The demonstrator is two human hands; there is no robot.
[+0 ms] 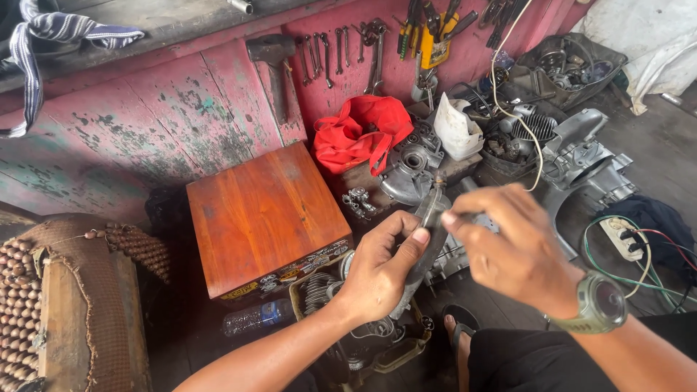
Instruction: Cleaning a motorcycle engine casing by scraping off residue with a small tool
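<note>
My left hand (381, 272) grips a grey, curved metal engine part (430, 218) held edge-on in the middle of the view. My right hand (508, 243), with a green watch (599, 305) on its wrist, pinches the upper edge of the same part with thumb and fingers. Both hands hover above an open box of metal parts (319, 290) on the floor. What the right fingertips hold besides the part is too blurred to tell.
A brown wooden box (265, 214) stands left of the hands, a plastic bottle (258, 318) below it. A red bag (363, 134), engine casings (581, 156) and a white cable (534, 138) lie behind. Wrenches and pliers (377, 43) hang on the pink wall. A power strip (623, 236) sits at right.
</note>
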